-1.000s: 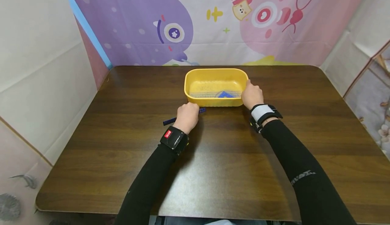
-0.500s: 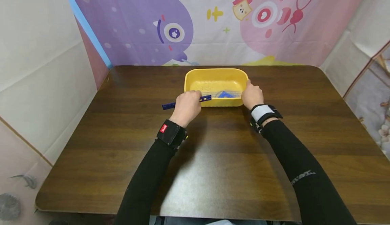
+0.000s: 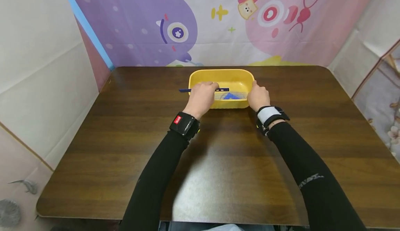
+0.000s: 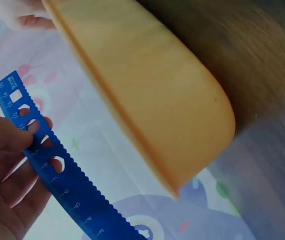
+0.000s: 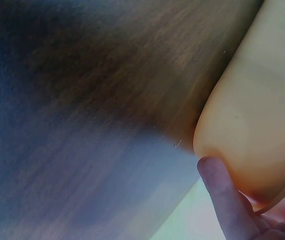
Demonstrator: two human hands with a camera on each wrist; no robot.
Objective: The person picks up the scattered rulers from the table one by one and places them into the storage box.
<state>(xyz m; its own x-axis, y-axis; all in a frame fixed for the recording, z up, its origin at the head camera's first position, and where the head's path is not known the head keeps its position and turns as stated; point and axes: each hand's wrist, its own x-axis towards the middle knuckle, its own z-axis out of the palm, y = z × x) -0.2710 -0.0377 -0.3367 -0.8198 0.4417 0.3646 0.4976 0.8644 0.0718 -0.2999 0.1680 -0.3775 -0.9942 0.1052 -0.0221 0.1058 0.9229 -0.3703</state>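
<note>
My left hand (image 3: 202, 98) pinches a blue ruler (image 4: 65, 175) between thumb and fingers, over the left part of a yellow bin (image 3: 222, 72). The ruler has a wavy edge, cut-out shapes and printed numbers; in the head view it lies nearly level, its left end sticking out past the bin's rim. My right hand (image 3: 258, 97) grips the bin's right end, thumb (image 5: 216, 175) against the outer wall and fingers at the rim. Inside the bin lie a blue piece (image 3: 231, 96) and clear plastic pieces with fine markings, partly hidden by the front wall and my left hand.
The bin stands near the far edge of a brown wooden table (image 3: 140, 147). Behind the table hangs a printed cloth (image 3: 218, 33) with cartoon figures. Pale panels (image 3: 47, 50) rise at the left and right sides.
My left hand has lifted the ruler off the table and carried it forward and right, from in front of the bin to above it. My right hand has stayed on the bin.
</note>
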